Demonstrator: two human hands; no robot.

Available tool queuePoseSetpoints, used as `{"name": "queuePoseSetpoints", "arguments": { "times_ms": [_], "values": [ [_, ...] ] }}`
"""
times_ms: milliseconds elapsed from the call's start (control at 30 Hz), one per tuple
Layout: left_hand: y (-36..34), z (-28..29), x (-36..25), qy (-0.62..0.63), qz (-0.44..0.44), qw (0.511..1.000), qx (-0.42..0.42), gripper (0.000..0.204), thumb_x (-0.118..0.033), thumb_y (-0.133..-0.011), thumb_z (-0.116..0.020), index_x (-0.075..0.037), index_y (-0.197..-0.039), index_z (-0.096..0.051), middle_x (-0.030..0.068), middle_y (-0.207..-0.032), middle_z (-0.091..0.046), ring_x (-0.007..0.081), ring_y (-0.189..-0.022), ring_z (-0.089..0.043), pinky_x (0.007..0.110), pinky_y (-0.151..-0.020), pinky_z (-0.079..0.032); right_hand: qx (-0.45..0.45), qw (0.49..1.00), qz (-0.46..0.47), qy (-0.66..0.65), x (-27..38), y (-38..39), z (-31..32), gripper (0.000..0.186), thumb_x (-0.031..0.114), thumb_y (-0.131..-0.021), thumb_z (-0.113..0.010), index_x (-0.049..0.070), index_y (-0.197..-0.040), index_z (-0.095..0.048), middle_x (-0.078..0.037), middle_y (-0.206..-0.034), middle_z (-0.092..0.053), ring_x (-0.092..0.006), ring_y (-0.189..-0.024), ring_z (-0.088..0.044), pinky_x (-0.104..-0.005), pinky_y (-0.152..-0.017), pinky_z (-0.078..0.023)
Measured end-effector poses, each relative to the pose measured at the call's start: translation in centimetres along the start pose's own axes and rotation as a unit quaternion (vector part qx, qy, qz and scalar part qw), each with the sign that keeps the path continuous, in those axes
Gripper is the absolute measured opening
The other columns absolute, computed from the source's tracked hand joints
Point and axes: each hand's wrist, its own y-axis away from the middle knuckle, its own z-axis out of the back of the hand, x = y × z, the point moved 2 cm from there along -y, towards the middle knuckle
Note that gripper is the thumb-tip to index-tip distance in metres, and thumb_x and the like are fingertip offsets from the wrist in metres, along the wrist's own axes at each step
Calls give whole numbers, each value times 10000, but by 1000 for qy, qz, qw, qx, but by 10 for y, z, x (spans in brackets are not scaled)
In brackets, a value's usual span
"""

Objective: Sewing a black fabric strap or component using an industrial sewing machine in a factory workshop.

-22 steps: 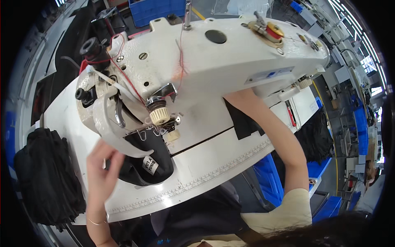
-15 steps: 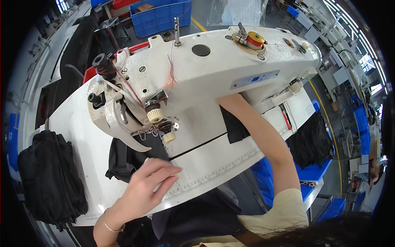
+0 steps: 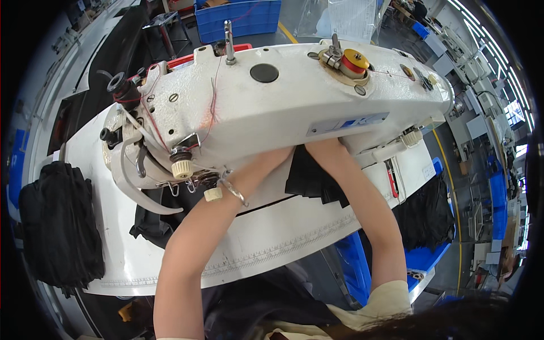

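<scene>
Both my forearms reach under the arm of a white sewing machine (image 3: 238, 124). My left hand (image 3: 281, 155) goes in from the left, past the needle area, and its fingers are hidden behind the machine arm. Close beside it, my right hand (image 3: 326, 148) is hidden in the same way. Between my wrists and below them lies a black fabric piece (image 3: 310, 180) on the machine bed; whether either hand holds it does not show. Another black fabric piece (image 3: 153, 218) lies left of the needle, partly under the machine head.
A pile of black fabric pieces (image 3: 61, 226) hangs over the table's left edge. More black pieces (image 3: 425, 212) lie in a blue bin (image 3: 354, 266) at the right. Red-handled snips (image 3: 392, 178) rest on the white table (image 3: 255, 249), which has a ruler along its front edge.
My left hand has moved from the front of the table, up and right, under the machine arm. The black piece there has shifted and shows more folds. The view has shifted slightly.
</scene>
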Motion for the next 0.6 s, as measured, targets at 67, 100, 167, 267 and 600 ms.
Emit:
{"name": "queuePoseSetpoints", "arguments": {
  "times_ms": [67, 100, 167, 267, 600],
  "values": [
    [-9, -6, 18, -133, -85, 987, 15, 317, -187, -964, -498, 16, -1190, -588, 189, -1222, -615, 336, -1146, -557, 400, -1012, -424, -55, 998, -20, -33, 4, 26, 46, 296, 68, -795, -577, -1, -1076, -639, -122, -954, -617, -288, -817, -635, -350, -645, -519],
    [-13, -9, 26, -199, -96, 975, 36, 311, -185, -965, -497, 14, -1182, -593, 183, -1213, -621, 333, -1137, -564, 401, -1006, -429, -102, 991, -32, -81, 3, 46, 74, 301, 67, -794, -577, -2, -1081, -638, -123, -957, -616, -289, -816, -634, -349, -644, -519],
    [-19, -12, 32, -172, -105, 979, 34, 300, -183, -967, -494, 13, -1167, -601, 173, -1198, -630, 326, -1120, -575, 402, -992, -439, -185, 952, -63, -235, -2, 94, 129, 345, 15, -772, -628, -11, -1115, -648, -117, -892, -593, -265, -747, -617, -342, -613, -503],
    [-13, -13, 8, -143, -71, 986, 49, 289, -182, -973, -487, 14, -1145, -611, 160, -1180, -640, 317, -1097, -591, 402, -973, -452, -70, 853, -79, -512, -20, 150, 180, 439, -25, -739, -722, 19, -1171, -661, -90, -909, -614, -202, -824, -613, -283, -673, -480],
    [196, 113, -120, 387, 189, 824, 367, 161, -134, -926, -660, 22, -967, -663, 42, -784, -679, 94, -734, -645, 259, -690, -490, 215, 446, -71, -866, 53, 180, 169, 439, -2, -909, -637, 42, -1335, -538, -1, -899, -625, -61, -844, -560, -209, -777, -455]
  ]
}}
